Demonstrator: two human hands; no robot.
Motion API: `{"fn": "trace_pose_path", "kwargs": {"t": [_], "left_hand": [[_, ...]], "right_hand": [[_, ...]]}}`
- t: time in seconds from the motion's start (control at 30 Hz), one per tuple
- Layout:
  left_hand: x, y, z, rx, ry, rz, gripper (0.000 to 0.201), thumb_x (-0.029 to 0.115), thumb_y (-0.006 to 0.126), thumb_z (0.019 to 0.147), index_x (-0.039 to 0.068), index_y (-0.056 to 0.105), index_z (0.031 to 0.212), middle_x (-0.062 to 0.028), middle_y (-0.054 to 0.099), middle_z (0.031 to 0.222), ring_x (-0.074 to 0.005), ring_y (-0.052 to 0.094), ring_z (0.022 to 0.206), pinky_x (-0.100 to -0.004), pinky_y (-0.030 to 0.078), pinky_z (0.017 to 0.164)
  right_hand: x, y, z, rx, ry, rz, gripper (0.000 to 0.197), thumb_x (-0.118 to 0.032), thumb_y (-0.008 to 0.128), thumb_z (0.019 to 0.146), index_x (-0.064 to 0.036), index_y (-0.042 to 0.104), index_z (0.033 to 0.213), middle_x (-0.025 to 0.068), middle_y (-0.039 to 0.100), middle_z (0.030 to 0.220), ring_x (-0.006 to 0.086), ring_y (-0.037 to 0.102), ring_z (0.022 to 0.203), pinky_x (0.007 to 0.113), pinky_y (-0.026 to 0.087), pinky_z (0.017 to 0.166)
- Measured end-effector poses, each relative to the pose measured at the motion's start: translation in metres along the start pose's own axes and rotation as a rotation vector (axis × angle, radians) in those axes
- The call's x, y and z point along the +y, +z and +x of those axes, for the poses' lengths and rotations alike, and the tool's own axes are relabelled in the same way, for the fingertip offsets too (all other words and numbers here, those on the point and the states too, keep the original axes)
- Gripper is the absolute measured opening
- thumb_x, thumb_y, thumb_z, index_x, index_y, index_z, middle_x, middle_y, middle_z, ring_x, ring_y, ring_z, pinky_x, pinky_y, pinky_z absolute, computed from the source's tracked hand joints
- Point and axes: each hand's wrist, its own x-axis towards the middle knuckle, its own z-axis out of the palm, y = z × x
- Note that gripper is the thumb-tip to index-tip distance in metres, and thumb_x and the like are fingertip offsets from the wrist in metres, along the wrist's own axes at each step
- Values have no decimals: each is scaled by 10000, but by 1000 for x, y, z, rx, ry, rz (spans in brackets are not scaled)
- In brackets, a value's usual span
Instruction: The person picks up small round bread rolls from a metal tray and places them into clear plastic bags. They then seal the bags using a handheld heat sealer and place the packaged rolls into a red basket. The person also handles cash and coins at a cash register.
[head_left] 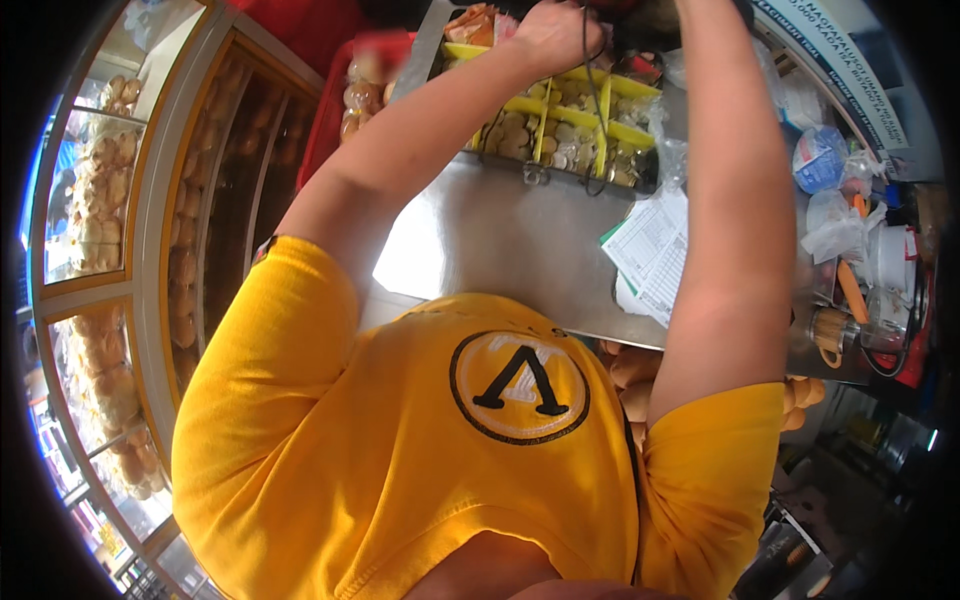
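Observation:
My left hand [562, 40] is at the top edge, over the far side of a black cash box with yellow compartments [545, 130]. Its fingers curl closed, and whatever they hold is hidden. Coins [575, 145] fill several compartments, and folded banknotes [478, 27] lie at the box's far left. A thin black cord [600, 110] hangs down beside my left hand across the coins. On the right, my forearm [738, 200] reaches up past the box, and my right hand is beyond the top edge of the picture.
Papers [655, 250] lie on the metal counter [520, 235] near my right forearm. A red crate [325, 125] of bagged bread is left of the box. Farther left stands a glass cabinet [140, 285] with bread. Plastic bags [820, 160] and an orange handle [852, 292] are at right.

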Motion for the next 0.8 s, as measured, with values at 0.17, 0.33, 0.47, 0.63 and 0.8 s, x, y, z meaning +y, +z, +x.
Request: {"fn": "trace_pose_path", "kwargs": {"t": [0.17,0.33,0.47,0.63,0.8], "left_hand": [[17,-28,-6,-342,-182,-125,275,251,518,854,8,648,849,-215,669,925,-345,656,915,-454,514,754],[-28,-59,-33,-399,-167,-103,323,310,669,767,19,683,905,-239,649,998,-339,640,961,-437,493,828],[-60,-88,-124,-555,-188,101,196,222,564,869,108,717,911,-128,688,899,-272,669,806,-372,534,697],[-5,-72,-161,-477,-356,427,194,118,553,822,2,696,880,-163,659,954,-306,679,858,-387,551,681],[-9,-70,-160,-374,-385,381,180,108,557,810,20,696,881,-134,661,942,-283,681,821,-380,549,669]], "right_hand": [[11,-4,8,-3,-91,-36,375,-320,608,857,41,589,755,251,583,697,381,557,656,426,431,633],[1,-7,0,-5,-45,85,354,-304,611,860,34,596,757,196,587,660,286,554,612,393,424,613],[-11,-6,-2,-9,-15,110,327,-282,614,863,29,600,763,169,590,657,224,543,615,373,421,612],[-13,-6,-1,-10,-8,260,294,-255,611,871,31,620,805,177,615,711,208,558,663,347,429,645],[-33,-20,-31,-29,-35,125,288,-238,597,886,48,628,884,169,615,742,214,561,700,339,438,688]]}}
